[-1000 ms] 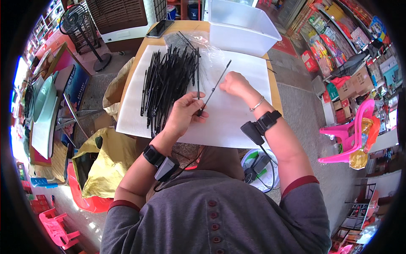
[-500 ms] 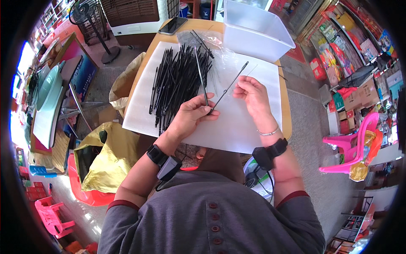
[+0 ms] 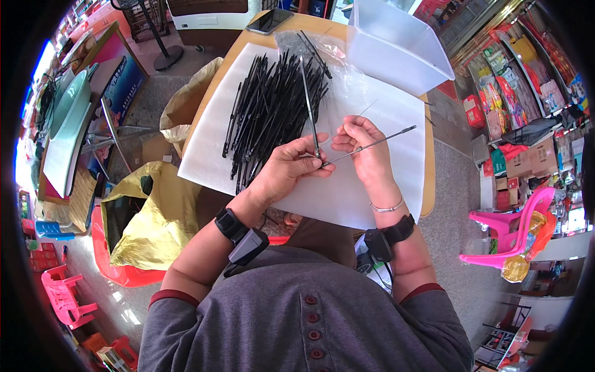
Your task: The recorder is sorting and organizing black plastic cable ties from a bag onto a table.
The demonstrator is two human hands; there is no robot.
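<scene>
My left hand [image 3: 288, 168] pinches a thin black rod [image 3: 309, 105] that points up and away over the table. My right hand [image 3: 364, 147] holds a slim grey metal rod [image 3: 384, 140] that sticks out to the right; the two rods meet between my fingertips. Both hands hover above a white sheet [image 3: 347, 192] on the wooden table [image 3: 427, 180]. A heap of several black rods [image 3: 266, 111] lies on the sheet just left of my hands. Each wrist carries a black strapped device.
A white plastic bin [image 3: 396, 46] stands at the table's far right, with crumpled clear plastic [image 3: 347, 74] beside it and a phone [image 3: 269, 20] at the far edge. A yellow bag [image 3: 152, 217] and a red stool sit left of the table; a pink chair [image 3: 514, 229] stands on the right.
My hands have drawn closer together near the sheet's middle. The grey rod has swung from steep to nearly level, pointing right, and my left hand now holds a black rod upright.
</scene>
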